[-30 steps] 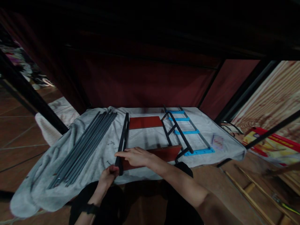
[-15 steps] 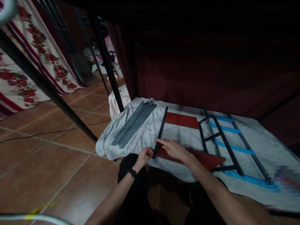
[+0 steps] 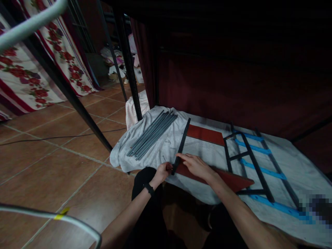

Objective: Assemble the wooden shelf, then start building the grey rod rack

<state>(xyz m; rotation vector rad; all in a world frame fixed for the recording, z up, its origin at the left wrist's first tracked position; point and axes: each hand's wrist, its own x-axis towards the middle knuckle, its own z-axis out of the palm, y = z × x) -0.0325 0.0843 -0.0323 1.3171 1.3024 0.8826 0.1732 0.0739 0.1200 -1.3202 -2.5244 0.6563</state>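
Note:
My left hand (image 3: 164, 172) is closed in a pinch at the near end of a dark metal bar (image 3: 183, 137); whatever its fingertips hold is too small to make out. My right hand (image 3: 196, 166) lies over a reddish-brown board (image 3: 228, 179), fingers stretched out and touching the bar. A second reddish-brown board (image 3: 205, 134) meets the same bar farther back. Both boards reach toward a dark metal frame (image 3: 255, 162) on the right. Several small screws or pins (image 3: 168, 141) lie on the cloth left of the bar.
Several grey tubes (image 3: 153, 135) lie bundled on the grey blanket (image 3: 153, 162). Dark rails with blue crosspieces (image 3: 261, 169) are at right. A black post (image 3: 77, 103) slants at left, and a pale curved tube (image 3: 64, 218) crosses the lower left. A dark red curtain (image 3: 220, 83) hangs behind.
The view has shifted slightly, so the scene sits a little farther right. Both hands stay at the bar, with my left hand still pinched at its near end.

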